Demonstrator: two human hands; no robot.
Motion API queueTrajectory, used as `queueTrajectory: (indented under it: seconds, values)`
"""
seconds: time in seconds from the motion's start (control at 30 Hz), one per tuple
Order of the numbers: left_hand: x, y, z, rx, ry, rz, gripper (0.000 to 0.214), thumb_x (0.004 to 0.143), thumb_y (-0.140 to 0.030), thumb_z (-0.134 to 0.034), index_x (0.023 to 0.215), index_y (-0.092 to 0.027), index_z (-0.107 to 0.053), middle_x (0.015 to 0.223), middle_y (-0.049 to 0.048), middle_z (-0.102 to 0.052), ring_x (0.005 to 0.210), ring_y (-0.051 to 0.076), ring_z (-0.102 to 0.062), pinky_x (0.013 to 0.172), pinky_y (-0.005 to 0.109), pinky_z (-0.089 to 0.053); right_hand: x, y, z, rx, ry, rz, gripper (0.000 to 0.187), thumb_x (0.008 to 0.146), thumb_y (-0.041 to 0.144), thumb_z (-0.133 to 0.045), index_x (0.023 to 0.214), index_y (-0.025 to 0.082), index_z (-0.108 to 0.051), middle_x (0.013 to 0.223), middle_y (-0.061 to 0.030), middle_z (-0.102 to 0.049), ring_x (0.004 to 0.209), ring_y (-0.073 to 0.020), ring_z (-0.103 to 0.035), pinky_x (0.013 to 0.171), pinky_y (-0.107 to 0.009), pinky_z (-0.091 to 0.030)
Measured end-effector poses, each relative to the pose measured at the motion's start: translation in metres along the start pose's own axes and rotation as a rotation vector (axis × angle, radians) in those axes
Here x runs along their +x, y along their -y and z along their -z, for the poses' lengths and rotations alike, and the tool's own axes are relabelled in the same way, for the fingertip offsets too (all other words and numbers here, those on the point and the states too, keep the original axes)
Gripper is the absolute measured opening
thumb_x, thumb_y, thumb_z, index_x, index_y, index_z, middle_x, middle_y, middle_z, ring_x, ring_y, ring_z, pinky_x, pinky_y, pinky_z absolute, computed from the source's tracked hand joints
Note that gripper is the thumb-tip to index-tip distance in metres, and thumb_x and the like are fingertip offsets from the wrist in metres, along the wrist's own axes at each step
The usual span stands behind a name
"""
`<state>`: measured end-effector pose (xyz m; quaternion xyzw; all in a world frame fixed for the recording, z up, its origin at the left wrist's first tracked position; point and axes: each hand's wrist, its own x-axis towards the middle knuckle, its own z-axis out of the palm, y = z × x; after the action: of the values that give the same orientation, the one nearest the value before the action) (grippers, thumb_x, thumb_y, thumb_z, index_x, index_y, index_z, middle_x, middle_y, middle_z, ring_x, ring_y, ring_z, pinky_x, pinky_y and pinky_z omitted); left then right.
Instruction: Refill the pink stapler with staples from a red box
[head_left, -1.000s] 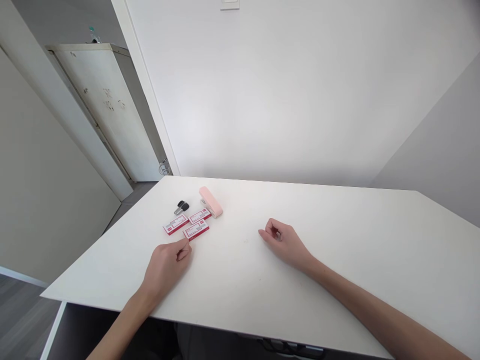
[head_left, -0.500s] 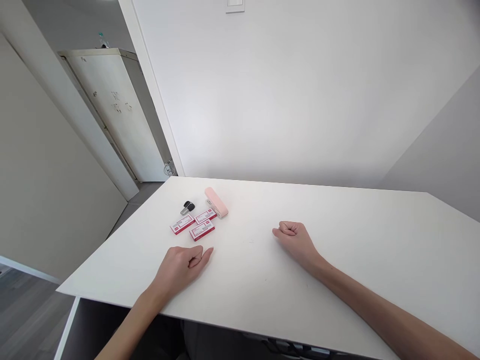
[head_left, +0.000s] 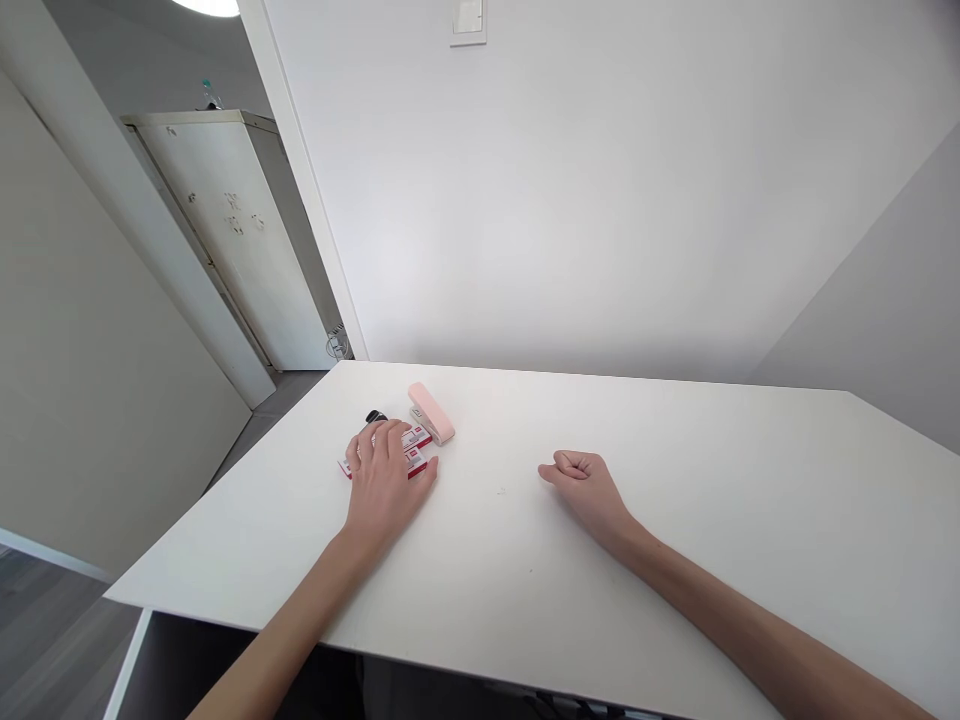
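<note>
At far left, beyond the table (head_left: 712, 520), a pale cabinet (head_left: 225, 230) stands in a doorway. On the table's left part, a small black tool (head_left: 375, 416) lies just past your fingertips, and a pink stapler (head_left: 431, 412) lies just to its right, near the boxes. Nothing stands between your hands. The table's left edge runs close beside the boxes, and the near edge lies under your forearms. To the right the tabletop is wide and bare, reaching back to the wall.

Your left hand (head_left: 386, 480) lies flat with fingers spread over the red boxes (head_left: 417, 438), touching and mostly covering them. Your right hand (head_left: 585, 485) rests well apart as a loose, empty fist.
</note>
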<state>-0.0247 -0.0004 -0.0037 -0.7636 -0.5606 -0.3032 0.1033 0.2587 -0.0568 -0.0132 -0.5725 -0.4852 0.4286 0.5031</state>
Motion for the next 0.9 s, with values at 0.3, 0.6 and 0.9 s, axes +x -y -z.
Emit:
queueTrajectory:
  seconds: [0.3, 0.6, 0.9]
  values:
    - [0.010, 0.011, -0.017, -0.011, 0.082, 0.022, 0.041, 0.097, -0.042, -0.056, 0.130, -0.017, -0.055, 0.128, 0.0202, -0.072, 0.133, 0.040, -0.059, 0.124, 0.064, -0.028, 0.000, 0.003, -0.001, 0.000, 0.017, -0.021, 0.052, 0.074, 0.029, -0.064, 0.068, 0.025, -0.012, 0.066, 0.0058, -0.014, 0.063, -0.0113, -0.010, 0.058, -0.031, -0.009]
    - [0.009, 0.011, -0.017, -0.036, 0.083, 0.033, 0.035, 0.101, -0.036, -0.049, 0.131, -0.019, -0.056, 0.129, 0.0190, -0.071, 0.132, 0.038, -0.060, 0.123, 0.063, -0.031, 0.001, 0.006, 0.000, -0.039, 0.034, -0.030, 0.053, 0.076, 0.031, -0.064, 0.068, 0.024, -0.013, 0.066, 0.0060, -0.014, 0.062, -0.0109, -0.009, 0.058, -0.031, -0.008]
    - [0.008, 0.004, -0.016, 0.000, 0.066, -0.013, 0.030, 0.101, -0.032, -0.048, 0.125, -0.019, -0.061, 0.126, 0.0192, -0.072, 0.131, 0.039, -0.060, 0.122, 0.062, -0.032, 0.002, -0.001, -0.001, -0.074, 0.120, 0.002, 0.051, 0.083, 0.026, -0.064, 0.070, 0.025, -0.015, 0.068, 0.0064, -0.014, 0.064, -0.0113, -0.011, 0.060, -0.031, -0.009]
